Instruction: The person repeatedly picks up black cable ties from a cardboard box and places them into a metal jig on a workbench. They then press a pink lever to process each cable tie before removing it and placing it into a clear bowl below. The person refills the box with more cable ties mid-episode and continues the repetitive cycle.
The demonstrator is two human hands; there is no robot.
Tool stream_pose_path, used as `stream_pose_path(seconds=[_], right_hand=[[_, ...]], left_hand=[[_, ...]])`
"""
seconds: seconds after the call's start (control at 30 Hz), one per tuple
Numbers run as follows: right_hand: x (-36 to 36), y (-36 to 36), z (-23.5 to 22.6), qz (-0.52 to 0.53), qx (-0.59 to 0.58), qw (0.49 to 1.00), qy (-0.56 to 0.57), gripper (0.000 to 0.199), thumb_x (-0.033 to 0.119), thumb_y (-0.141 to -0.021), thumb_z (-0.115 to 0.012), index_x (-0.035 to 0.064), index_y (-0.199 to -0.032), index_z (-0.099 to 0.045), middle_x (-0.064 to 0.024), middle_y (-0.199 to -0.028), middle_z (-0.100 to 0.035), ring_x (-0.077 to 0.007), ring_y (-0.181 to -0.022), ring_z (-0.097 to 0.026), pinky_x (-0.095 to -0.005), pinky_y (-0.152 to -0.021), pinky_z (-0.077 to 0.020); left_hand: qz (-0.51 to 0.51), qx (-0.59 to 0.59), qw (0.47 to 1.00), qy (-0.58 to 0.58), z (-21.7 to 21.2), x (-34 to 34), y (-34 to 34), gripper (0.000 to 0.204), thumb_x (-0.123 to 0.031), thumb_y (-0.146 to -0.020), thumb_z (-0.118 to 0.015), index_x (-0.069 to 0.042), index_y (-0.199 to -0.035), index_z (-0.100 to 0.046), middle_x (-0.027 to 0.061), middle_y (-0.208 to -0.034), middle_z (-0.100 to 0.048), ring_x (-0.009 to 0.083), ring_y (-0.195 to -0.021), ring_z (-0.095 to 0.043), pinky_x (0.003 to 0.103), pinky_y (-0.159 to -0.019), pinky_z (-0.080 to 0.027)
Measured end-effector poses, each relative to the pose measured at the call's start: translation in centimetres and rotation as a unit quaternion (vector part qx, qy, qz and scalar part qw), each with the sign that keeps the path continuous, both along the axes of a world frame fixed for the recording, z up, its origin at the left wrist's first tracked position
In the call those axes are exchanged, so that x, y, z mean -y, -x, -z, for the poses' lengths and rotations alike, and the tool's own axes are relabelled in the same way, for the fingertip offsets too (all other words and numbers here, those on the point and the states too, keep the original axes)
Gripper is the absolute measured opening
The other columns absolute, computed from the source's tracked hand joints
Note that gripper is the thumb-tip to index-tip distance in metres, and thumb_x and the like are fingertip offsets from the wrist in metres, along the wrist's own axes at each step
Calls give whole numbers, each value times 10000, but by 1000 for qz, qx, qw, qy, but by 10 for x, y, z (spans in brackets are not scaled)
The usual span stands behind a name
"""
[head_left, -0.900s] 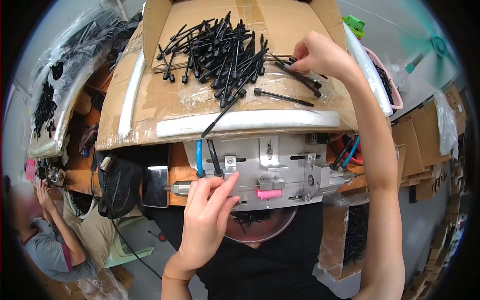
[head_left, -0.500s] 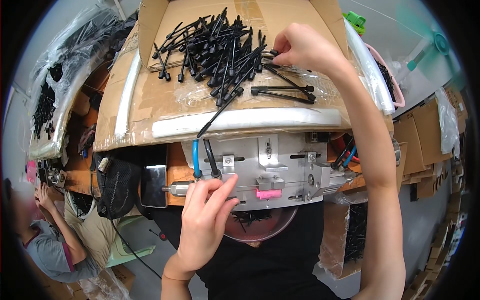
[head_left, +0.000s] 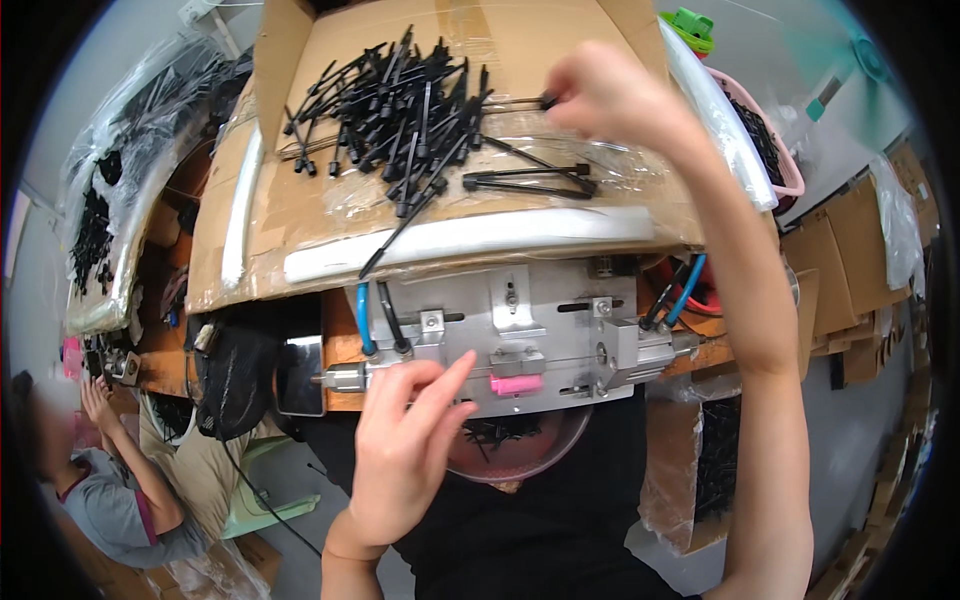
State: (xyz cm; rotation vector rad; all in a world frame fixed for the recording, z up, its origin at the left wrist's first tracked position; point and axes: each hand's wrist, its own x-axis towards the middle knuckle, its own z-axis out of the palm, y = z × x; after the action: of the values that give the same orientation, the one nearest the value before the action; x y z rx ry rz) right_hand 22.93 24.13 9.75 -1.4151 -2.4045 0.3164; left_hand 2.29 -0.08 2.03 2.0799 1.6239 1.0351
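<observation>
A heap of thin black plastic rods with thicker capped ends (head_left: 405,120) lies on the cardboard (head_left: 270,235) at the back. Beside it on the right, my right hand (head_left: 605,95) pinches the capped end of one black plastic rod (head_left: 515,104), whose far end reaches toward the heap. My left hand (head_left: 400,440) hovers at the front left of a metal fixture (head_left: 465,290), thumb and forefinger apart, holding nothing. On the fixture, a small metal block (head_left: 517,358) stands just behind a pink piece (head_left: 516,384), both right of my left hand.
Blue hose (head_left: 362,318) and black hose rise from the fixture's left. A bowl with black pieces (head_left: 545,458) sits below its front edge. An open carton of black parts (head_left: 675,470) stands at the right. Another person (head_left: 125,495) sits at far left, hands raised.
My right hand has drawn away to the right from the heap with the rod, whose shaft now shows. The whole view has shifted slightly; my left hand keeps its pose.
</observation>
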Motion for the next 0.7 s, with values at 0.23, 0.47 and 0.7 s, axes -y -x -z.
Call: stream_pose_path(seconds=[0.23, 0.47, 0.7], right_hand=[[-57, -226, -33, 310, 108, 942, -64, 321, 174, -722, -762, -32, -956, -685, -163, -793, -703, -225, -671, -695, -352, -640, -548], [-73, -279, -16, 287, 152, 918, -230, 406, 279, -788, -758, 47, -1111, -676, -155, -992, -716, -293, -912, -692, -401, -793, -527], [55, -116, 4, 24, -63, 986, -152, 184, 181, -877, -688, 6, -932, -695, -63, -809, -685, -142, -707, -594, -277, -654, -471]], left_hand=[[-70, -32, 993, -86, -13, -32, 19, 323, 34, -789, -687, -44, -1103, -687, 110, -925, -568, 249, -833, -574, 327, -717, -471], [-12, -140, 984, -107, -25, -126, 16, 195, -2, -798, -674, -16, -990, -642, 104, -826, -587, 247, -739, -548, 339, -685, -445], [93, -152, 982, -58, -33, -133, 43, 183, -7, -814, -622, -9, -996, -641, 138, -861, -584, 317, -871, -589, 403, -777, -465]])
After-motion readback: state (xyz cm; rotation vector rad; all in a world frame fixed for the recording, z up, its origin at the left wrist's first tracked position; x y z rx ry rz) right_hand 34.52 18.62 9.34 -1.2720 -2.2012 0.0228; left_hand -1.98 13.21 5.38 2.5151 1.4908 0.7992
